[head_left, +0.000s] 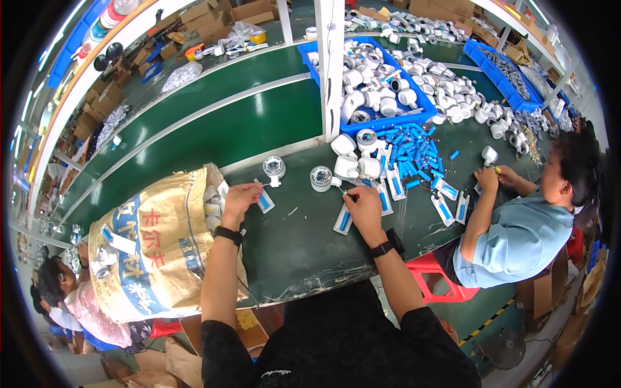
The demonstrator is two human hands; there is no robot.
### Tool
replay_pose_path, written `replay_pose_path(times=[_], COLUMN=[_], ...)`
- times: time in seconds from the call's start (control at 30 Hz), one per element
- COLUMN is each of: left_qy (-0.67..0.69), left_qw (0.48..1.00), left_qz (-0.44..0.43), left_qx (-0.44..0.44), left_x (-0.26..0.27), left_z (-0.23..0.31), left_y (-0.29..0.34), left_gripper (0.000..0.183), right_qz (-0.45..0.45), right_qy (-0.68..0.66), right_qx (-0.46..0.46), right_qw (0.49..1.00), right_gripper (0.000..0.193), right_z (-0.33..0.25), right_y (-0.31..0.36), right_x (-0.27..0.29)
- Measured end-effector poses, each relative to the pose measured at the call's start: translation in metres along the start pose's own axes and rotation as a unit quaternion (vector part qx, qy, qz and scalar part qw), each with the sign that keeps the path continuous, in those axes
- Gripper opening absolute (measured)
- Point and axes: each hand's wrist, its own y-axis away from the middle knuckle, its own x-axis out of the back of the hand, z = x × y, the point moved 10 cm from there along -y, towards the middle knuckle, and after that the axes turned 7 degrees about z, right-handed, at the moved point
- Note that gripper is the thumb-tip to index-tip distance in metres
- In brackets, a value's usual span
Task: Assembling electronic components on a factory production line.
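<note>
My left hand [241, 198] is closed in a pinch at the upper end of a white panel with a blue battery [264, 202]. Just beyond those fingers lies a white round lamp head [273, 168] with a clear face. My right hand [366, 210] has its fingertips pressed together beside a second round lamp head [320, 178]; what is between them is too small to make out. Under that hand rests another white panel with a blue battery [343, 219]. More such panels [395, 183] lie to its right, next to a heap of blue batteries [409, 150].
A blue crate [388, 121] heaped with white lamp housings stands beyond my right hand, by a white post [332, 71]. A large printed sack [155, 246] leans at the left. A co-worker in a light blue shirt [517, 240] works at the right. The green table [291, 249] spans between.
</note>
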Motion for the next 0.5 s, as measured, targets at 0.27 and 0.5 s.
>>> replay_pose_path(times=[0.27, 0.5], left_qy=[-0.449, -0.430], left_qw=[0.778, 0.851], left_qz=[0.223, 0.122], left_qx=[-0.378, -0.276], left_x=[-0.053, -0.071], left_z=[0.105, 0.084], left_y=[0.053, -0.037], left_gripper=[0.104, 0.079], right_qz=[-0.072, -0.054], right_qy=[0.070, 0.156], right_qx=[-0.003, 0.033], right_qw=[0.995, 0.986], right_gripper=[0.071, 0.074], right_z=[-0.041, -0.088], right_y=[0.010, -0.032], right_x=[-0.033, -0.130])
